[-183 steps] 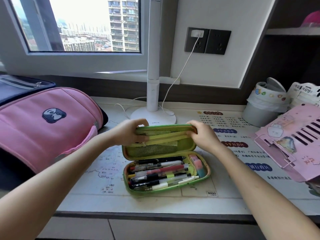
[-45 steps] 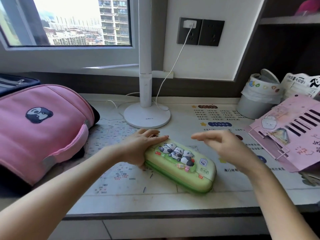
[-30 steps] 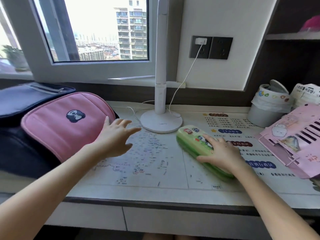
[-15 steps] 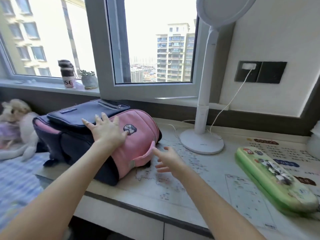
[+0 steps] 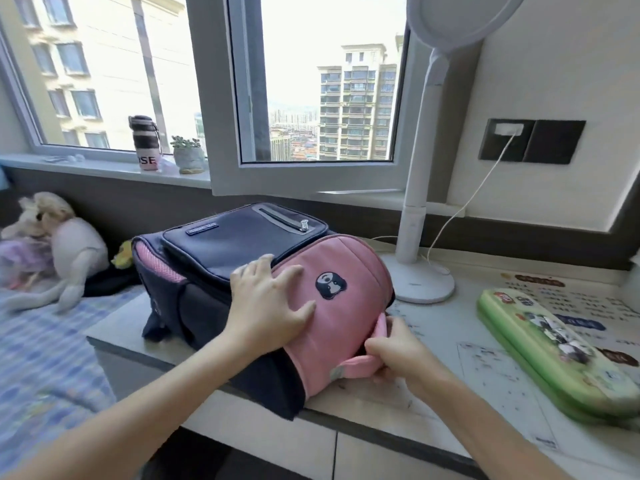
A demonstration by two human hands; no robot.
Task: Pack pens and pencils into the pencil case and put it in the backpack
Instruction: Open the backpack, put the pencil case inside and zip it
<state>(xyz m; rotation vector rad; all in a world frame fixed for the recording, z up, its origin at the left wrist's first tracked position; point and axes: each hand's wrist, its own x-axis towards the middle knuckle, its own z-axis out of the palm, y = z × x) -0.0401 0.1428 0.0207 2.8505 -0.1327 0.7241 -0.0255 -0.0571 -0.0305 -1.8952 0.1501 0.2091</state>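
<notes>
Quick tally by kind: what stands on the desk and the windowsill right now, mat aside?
Backpack: 1
Pencil case: 1
Desk lamp: 1
Bottle: 1
Potted plant: 1
Total: 5. Blurred or cut-off bits left out.

**Backpack at the Left End, Pencil Case Toward the Right**

The backpack (image 5: 242, 251) is lying at the left end of the desk (image 5: 114, 327), reaching its front edge. The pencil case (image 5: 554, 355) is lying well apart from it, toward the right edge. The lamp (image 5: 426, 289) is standing between them, near the back edge. The left hand (image 5: 266, 306) is resting on the backpack. The right hand (image 5: 398, 355) is gripping the handle (image 5: 353, 367) at the backpack's near end. A bottle (image 5: 145, 143) and a plant pot (image 5: 188, 157) are sitting side by side on the windowsill (image 5: 104, 166) behind.
</notes>
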